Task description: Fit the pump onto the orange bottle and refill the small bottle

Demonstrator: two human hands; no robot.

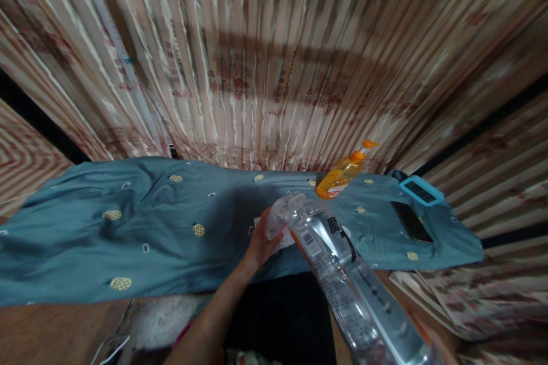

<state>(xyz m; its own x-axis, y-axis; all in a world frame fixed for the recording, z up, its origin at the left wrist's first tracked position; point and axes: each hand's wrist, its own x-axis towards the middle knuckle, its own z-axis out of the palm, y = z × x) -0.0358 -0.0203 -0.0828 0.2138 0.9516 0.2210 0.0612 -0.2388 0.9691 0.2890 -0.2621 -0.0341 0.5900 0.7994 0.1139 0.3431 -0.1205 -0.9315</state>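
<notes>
My left hand [261, 245] is wrapped round a clear plastic cup [280, 214], which tilts toward the right. A large clear plastic bottle [342, 274] with a printed label slants from the lower right up to the cup. Its neck is at the cup's mouth; whether liquid is flowing cannot be made out. My right hand [430, 333] grips the bottle near its base, mostly hidden behind it. Beneath the cup, something white [286, 242] shows in part. Behind the bottle's neck stands an orange pump bottle [340, 175].
A blue-green cloth with pineapple prints [162, 262] covers the narrow table. On its right side lie a dark phone [411, 222] and a light-blue-framed device [422, 190]. Pleated patterned curtains [265, 68] hang close behind. A white cable [113, 348] lies at lower left.
</notes>
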